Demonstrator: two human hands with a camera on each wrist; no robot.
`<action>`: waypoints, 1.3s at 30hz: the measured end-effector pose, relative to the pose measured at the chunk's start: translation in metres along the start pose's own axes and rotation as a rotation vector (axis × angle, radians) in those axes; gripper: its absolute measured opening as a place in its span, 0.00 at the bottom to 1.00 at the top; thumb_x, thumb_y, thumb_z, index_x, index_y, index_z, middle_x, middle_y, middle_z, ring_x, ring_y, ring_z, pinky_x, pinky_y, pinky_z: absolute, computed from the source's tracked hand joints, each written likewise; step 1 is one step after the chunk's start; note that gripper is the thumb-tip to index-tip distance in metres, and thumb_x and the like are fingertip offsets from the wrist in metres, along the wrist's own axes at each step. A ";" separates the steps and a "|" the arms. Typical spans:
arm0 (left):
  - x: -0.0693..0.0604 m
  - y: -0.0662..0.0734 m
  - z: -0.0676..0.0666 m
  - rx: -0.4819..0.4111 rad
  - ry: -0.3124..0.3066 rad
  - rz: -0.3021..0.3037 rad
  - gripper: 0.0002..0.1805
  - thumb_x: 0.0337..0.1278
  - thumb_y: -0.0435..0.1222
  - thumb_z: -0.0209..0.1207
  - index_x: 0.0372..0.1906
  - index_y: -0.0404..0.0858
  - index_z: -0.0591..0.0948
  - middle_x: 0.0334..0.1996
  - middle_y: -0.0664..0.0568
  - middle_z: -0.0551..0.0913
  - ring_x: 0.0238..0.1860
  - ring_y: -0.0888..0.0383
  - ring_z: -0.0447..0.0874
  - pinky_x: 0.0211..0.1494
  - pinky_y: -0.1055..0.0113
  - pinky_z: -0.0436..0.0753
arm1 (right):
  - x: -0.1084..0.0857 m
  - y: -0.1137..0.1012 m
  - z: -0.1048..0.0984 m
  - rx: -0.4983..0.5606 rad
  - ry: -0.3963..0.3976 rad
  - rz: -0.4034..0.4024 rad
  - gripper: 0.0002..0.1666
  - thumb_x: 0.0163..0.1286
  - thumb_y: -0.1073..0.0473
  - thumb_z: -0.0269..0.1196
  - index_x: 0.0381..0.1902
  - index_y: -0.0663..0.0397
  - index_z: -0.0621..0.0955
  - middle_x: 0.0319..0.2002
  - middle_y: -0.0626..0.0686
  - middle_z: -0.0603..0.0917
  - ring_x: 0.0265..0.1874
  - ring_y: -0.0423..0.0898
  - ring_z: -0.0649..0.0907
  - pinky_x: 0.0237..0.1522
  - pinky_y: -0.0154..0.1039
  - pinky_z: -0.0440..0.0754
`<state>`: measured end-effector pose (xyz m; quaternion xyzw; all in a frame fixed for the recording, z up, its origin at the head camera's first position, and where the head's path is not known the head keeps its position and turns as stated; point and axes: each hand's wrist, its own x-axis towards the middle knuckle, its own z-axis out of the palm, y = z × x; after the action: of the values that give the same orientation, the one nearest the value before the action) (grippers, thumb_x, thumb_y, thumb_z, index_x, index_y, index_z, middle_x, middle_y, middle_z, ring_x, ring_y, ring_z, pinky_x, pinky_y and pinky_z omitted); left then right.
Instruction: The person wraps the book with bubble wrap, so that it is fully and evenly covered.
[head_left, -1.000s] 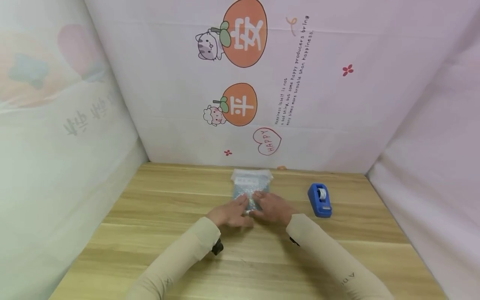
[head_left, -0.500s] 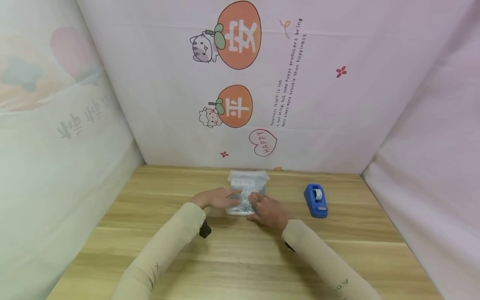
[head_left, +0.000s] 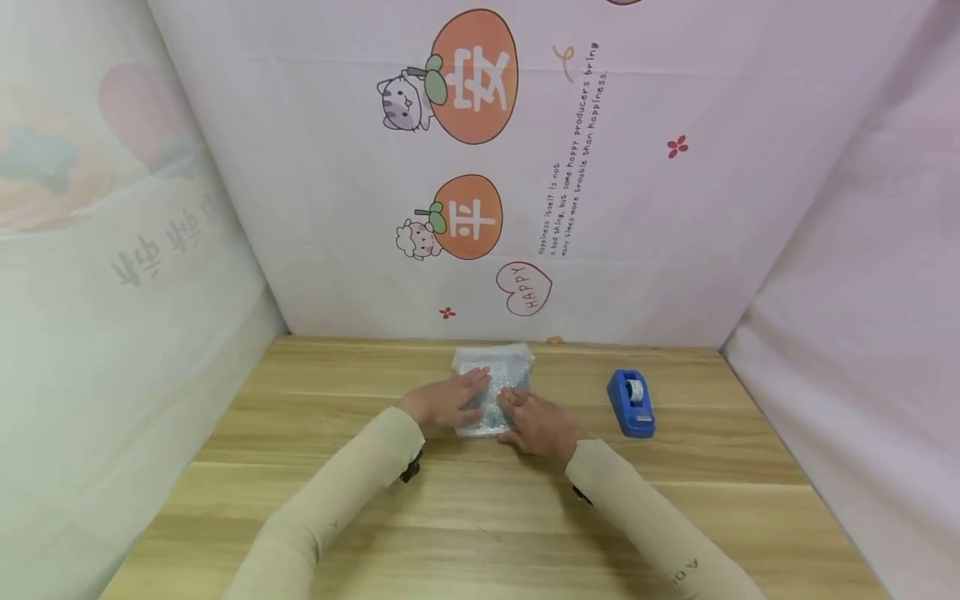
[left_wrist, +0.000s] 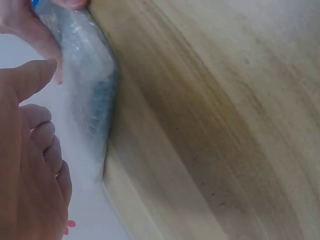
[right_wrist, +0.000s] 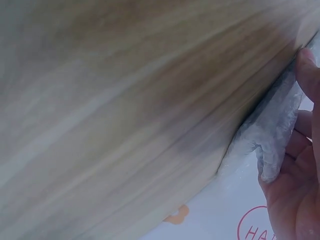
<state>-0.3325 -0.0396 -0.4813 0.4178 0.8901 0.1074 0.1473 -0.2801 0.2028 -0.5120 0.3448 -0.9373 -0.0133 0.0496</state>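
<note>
A flat package in clear bubble wrap [head_left: 493,375], bluish inside, lies on the table near the back. Over its left side my left hand [head_left: 447,402] is spread with the fingers straight; the left wrist view shows this hand [left_wrist: 32,150] beside the wrap [left_wrist: 90,95], and contact is hard to judge there. My right hand [head_left: 542,425] holds the right side, with bent fingers on top and the thumb at the near edge. In the right wrist view, a crumpled flap of wrap [right_wrist: 272,135] lies between that hand's thumb and fingers [right_wrist: 297,145].
A blue tape dispenser [head_left: 632,403] with a roll in it stands right of the package on the wooden table [head_left: 480,525]. White printed cloth [head_left: 337,208] rises behind the table's back edge and along both sides.
The left hand moved off the middle of the package to its left, then came back slightly over its left side. The right hand stays on the right side. The head view shifted slightly.
</note>
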 end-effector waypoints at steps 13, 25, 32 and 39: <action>0.004 -0.001 0.008 0.055 0.044 -0.010 0.44 0.80 0.53 0.51 0.85 0.32 0.51 0.87 0.40 0.46 0.88 0.42 0.45 0.90 0.47 0.53 | 0.000 0.010 -0.005 0.069 -0.121 -0.006 0.43 0.77 0.46 0.66 0.79 0.65 0.67 0.79 0.65 0.69 0.79 0.59 0.71 0.78 0.54 0.73; 0.012 0.007 0.020 0.097 0.068 -0.043 0.47 0.79 0.59 0.48 0.86 0.33 0.49 0.88 0.43 0.45 0.88 0.46 0.43 0.90 0.52 0.53 | -0.003 0.019 -0.010 0.143 -0.162 -0.005 0.43 0.76 0.54 0.67 0.81 0.63 0.65 0.81 0.63 0.65 0.80 0.60 0.69 0.79 0.56 0.71; 0.015 0.013 0.026 0.095 0.077 -0.081 0.48 0.80 0.61 0.46 0.86 0.33 0.48 0.88 0.43 0.44 0.88 0.46 0.43 0.90 0.52 0.53 | -0.003 0.025 -0.011 0.148 -0.202 0.016 0.43 0.76 0.53 0.67 0.82 0.57 0.64 0.83 0.57 0.63 0.81 0.56 0.67 0.80 0.54 0.70; 0.016 0.016 0.029 0.100 0.073 -0.103 0.47 0.80 0.60 0.45 0.86 0.33 0.48 0.87 0.41 0.44 0.88 0.45 0.44 0.90 0.52 0.53 | -0.002 0.028 -0.008 0.157 -0.200 0.011 0.43 0.75 0.56 0.68 0.82 0.55 0.65 0.83 0.56 0.63 0.82 0.55 0.66 0.80 0.53 0.70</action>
<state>-0.3209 -0.0147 -0.5056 0.3742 0.9194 0.0701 0.0990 -0.2954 0.2252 -0.5023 0.3392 -0.9376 0.0264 -0.0712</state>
